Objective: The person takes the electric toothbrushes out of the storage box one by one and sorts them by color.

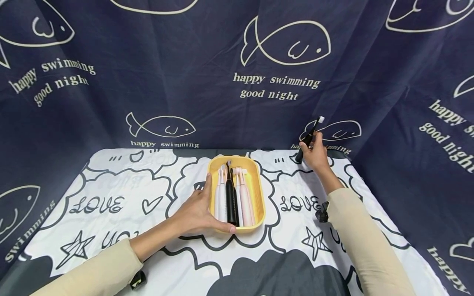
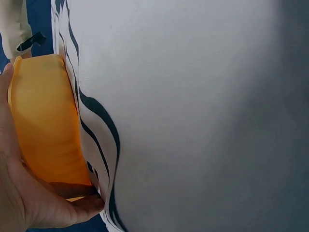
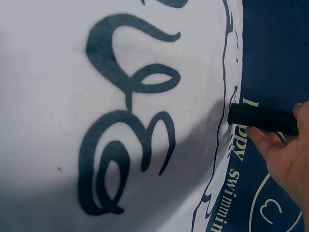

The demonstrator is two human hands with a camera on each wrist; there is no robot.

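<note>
In the head view, my right hand (image 1: 317,155) grips a black electric toothbrush (image 1: 301,151) by its handle, with the white-bristled head pointing up and the base tilted down to the left, near the far right of the table. The right wrist view shows the base of this toothbrush (image 3: 263,118) near the cloth's far edge. My left hand (image 1: 198,211) holds a yellow basket (image 1: 260,193) at its near left corner, thumb along the near rim and fingers along the left side. Inside lie black (image 1: 231,201), white (image 1: 222,201) and pink (image 1: 245,201) electric toothbrushes, side by side, heads away from me.
A white cloth (image 1: 148,234) with dark cloud outlines, stars and lettering covers the table. Dark blue curtains (image 1: 218,102) with fish drawings hang close behind the far edge and along both sides.
</note>
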